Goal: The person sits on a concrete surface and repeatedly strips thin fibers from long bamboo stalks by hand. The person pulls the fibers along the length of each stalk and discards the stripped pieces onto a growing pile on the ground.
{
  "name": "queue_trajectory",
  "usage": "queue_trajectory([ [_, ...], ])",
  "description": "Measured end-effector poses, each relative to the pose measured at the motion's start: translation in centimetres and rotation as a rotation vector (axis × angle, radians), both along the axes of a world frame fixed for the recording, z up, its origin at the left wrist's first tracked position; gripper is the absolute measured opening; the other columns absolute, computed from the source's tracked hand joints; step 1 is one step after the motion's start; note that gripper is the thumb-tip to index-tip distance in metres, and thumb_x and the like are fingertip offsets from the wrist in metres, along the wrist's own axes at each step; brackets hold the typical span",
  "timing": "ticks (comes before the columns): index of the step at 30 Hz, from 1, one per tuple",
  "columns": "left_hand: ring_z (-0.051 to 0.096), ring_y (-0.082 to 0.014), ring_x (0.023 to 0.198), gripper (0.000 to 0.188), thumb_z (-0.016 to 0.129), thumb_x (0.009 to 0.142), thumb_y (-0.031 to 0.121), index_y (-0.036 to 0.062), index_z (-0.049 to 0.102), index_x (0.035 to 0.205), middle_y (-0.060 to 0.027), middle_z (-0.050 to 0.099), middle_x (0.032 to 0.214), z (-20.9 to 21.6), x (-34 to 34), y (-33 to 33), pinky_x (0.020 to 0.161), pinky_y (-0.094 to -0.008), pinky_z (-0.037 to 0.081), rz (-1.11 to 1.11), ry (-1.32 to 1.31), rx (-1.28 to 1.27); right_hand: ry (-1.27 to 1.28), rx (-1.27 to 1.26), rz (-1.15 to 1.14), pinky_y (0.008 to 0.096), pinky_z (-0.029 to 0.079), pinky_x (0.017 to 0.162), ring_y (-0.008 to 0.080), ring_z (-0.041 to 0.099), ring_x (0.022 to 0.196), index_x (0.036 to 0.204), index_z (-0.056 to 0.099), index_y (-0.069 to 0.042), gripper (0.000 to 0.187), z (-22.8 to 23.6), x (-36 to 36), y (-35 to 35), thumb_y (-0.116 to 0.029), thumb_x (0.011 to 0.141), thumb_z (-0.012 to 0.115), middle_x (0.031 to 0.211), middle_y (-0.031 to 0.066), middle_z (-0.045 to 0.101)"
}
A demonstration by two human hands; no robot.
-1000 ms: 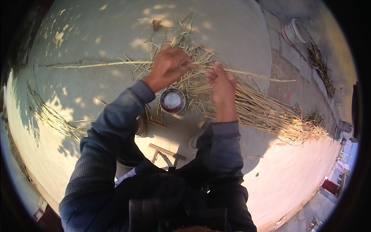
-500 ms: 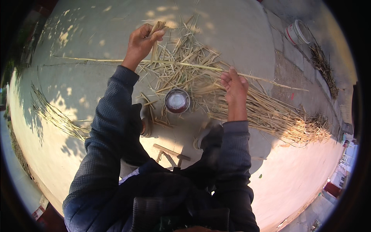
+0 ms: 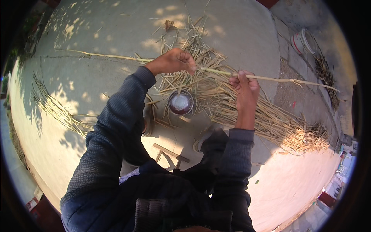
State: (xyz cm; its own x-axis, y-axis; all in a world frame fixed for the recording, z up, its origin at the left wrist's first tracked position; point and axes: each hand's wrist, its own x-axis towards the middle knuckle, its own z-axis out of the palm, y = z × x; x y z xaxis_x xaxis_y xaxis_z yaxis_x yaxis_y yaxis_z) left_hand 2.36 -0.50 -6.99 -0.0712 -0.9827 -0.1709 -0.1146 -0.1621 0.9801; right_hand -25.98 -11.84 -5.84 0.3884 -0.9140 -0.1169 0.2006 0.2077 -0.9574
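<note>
A long, pale dry stalk (image 3: 216,71) stretches sideways across the view, held up over the litter on the ground. My left hand (image 3: 174,62) is closed around it left of centre, fingertips pinching at the stalk. Further right, my right hand (image 3: 246,89) grips the same stalk between thumb and fingers. Beneath my hands lies a loose heap of short straw pieces (image 3: 201,56). A round bowl (image 3: 181,103) with a whitish inside stands just below my left hand. Beyond that hand a curled brown husk (image 3: 169,25) sits apart from the heap.
A thick bundle of long stalks (image 3: 286,123) lies to the right. A smaller greenish bundle (image 3: 58,110) is on the left. Between my feet is a wooden bar on legs (image 3: 170,152). A white bucket (image 3: 303,41) and dark brush (image 3: 326,73) stand at the far right.
My left hand has let go of the brown husk and come down and right onto the stalk. My right hand has shifted slightly right, and the stalk has moved right with it.
</note>
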Motion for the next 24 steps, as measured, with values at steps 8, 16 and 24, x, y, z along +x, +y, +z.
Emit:
queue_trajectory([
  [8,0.069,-0.0119,0.081,0.013,0.074,0.094,0.012,0.0002,0.070,0.095,-0.0033,0.072,0.085,-1.7,2.6,-0.6,0.078,-0.0266,0.056,0.415,0.050,-0.005,-0.011,-0.277,0.165,0.0307,0.058,0.082,0.0177,0.071,0.086,0.107,0.063,0.000,0.020,1.5,0.2,1.4,-0.016,0.098,0.069,0.098,0.0127,0.072],
  [16,0.066,-0.0320,0.082,0.031,0.075,0.089,0.034,0.0037,0.072,0.093,-0.0113,0.072,0.087,-0.4,-0.4,0.0,0.073,-0.0426,0.050,0.426,-1.050,-0.572,0.143,-0.175,0.154,0.0272,0.056,0.076,0.0157,0.070,0.083,0.108,0.064,0.002,0.023,1.1,1.6,2.1,-0.018,0.098,0.070,0.093,0.0115,0.072],
  [24,0.067,-0.0258,0.074,0.022,0.080,0.086,0.024,0.0044,0.074,0.093,-0.0114,0.070,0.080,0.9,-4.1,-0.2,0.069,-0.0386,0.051,0.056,-0.594,-0.363,0.140,-0.029,0.089,0.0286,0.057,0.075,0.0169,0.070,0.080,0.109,0.066,0.000,0.024,0.1,2.3,2.1,-0.021,0.097,0.071,0.092,0.0094,0.073],
])
